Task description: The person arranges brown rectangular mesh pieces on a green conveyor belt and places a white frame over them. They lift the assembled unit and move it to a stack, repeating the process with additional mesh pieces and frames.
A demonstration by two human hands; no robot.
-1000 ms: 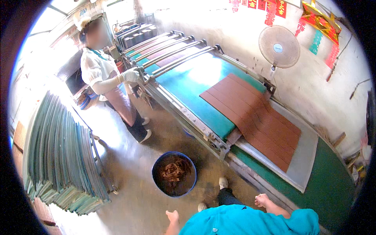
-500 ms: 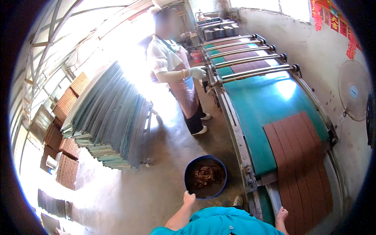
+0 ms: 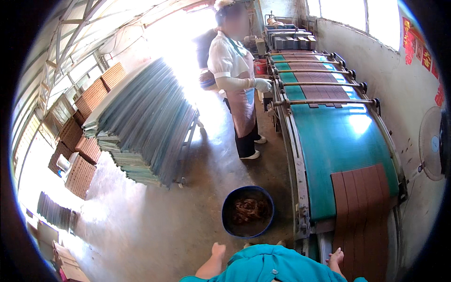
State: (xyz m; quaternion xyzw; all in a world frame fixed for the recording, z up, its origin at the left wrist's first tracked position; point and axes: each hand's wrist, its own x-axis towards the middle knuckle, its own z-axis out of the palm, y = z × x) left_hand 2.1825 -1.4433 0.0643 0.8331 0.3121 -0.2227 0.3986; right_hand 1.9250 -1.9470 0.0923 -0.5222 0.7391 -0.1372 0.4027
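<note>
My left hand is loosely closed, with nothing visible in it, just below a round blue-rimmed tub on the floor. Dark brown strips lie heaped inside the tub. At the front end of the machine, my right hand has its fingers partly apart and appears to hold nothing. It is beside a brown sheet slit lengthwise into several long strips. The sheet lies on the green conveyor belt and hangs over its near end.
A co-worker in a light apron and gloves stands left of the conveyor, one gloved hand near its rail. Metal rollers cross the belt. A tall stack of grey-green sheets stands at left. A fan is by the right wall.
My left hand has come away from the tub's rim and back toward my body. The view has shifted; the brown sheet's far end sits lower on the belt. My right hand's fingers have loosened.
</note>
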